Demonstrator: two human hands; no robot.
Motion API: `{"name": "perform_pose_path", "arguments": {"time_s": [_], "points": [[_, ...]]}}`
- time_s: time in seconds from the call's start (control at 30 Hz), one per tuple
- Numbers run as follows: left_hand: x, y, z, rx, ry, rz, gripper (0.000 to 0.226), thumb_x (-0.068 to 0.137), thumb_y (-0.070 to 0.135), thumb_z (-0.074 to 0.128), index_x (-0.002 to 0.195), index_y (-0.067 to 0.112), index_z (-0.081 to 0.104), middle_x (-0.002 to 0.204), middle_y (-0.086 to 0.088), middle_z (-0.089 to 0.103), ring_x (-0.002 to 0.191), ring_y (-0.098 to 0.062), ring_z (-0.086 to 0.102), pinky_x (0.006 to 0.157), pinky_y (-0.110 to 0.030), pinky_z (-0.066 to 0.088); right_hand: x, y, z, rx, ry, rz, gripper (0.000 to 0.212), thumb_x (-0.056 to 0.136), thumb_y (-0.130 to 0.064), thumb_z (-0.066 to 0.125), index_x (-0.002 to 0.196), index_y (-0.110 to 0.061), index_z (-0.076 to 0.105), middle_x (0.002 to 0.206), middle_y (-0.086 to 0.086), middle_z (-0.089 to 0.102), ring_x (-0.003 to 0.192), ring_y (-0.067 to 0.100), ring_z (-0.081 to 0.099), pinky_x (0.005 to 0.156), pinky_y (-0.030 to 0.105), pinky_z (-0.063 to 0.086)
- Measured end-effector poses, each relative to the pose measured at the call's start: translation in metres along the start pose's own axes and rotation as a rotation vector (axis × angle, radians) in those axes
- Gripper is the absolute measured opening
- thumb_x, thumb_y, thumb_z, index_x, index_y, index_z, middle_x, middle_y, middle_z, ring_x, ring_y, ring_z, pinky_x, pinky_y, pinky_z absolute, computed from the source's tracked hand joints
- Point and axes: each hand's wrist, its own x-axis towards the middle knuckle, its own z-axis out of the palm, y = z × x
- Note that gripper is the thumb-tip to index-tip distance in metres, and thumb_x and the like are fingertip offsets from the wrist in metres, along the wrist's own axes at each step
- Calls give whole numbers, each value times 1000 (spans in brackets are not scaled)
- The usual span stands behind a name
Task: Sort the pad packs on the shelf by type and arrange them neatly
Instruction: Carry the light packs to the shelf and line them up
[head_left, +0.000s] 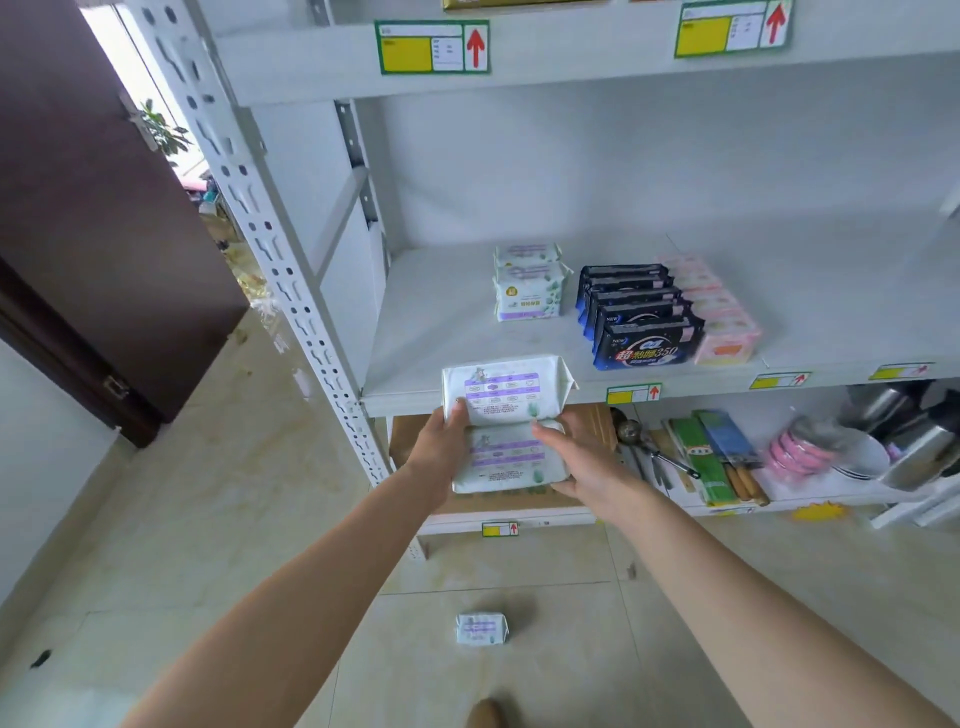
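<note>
In the head view, two white-and-purple held packs (506, 395) are clasped one above the other between both hands. They are carried just in front of the near edge of the middle shelf (441, 322), with the upper one overlapping that edge in the picture. Their left side is gripped by the left hand (441, 447), whose thumb is laid on the upper pack's printed face. The right side is grasped by the right hand (582, 457), thumb on the front and fingers tucked behind. Farther back on the shelf three rows are seen: shelved white packs (527, 291) on the left, dark blue packs (636, 322) near them on the right, and pink packs (719, 317) set against the blue ones. A lone floor pack (482, 629) lies on the tiles near the person. Knives (722, 457) and bowls (862, 457) are kept on the shelf below.
</note>
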Motion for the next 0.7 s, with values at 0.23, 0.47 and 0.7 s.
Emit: {"name": "perform_pose_path", "arguments": {"time_s": [0.23,0.47,0.7], "points": [[42,25,-1,-114,-66,-24,33,98,42,34,112,18,52,102,-8,65,90,-27,66,86,-44,53,30,-29,4,-13,83,-10,46,89,-30,57,131,-33,39,130,-6,48,119,18,45,100,48,35],[83,49,7,-153,-167,-36,39,99,40,32,121,15,52,110,-10,66,94,-30,66,88,-48,53,64,-52,-3,-34,164,-5,41,89,-28,57,127,-31,41,120,-6,44,116,17,43,106,50,35],[110,64,23,-170,-150,-100,38,97,42,38,117,15,55,110,-13,66,96,-35,66,87,-52,53,91,-63,-16,-30,198,27,44,90,-28,57,130,-29,39,123,-5,40,118,16,39,105,50,36]]}}
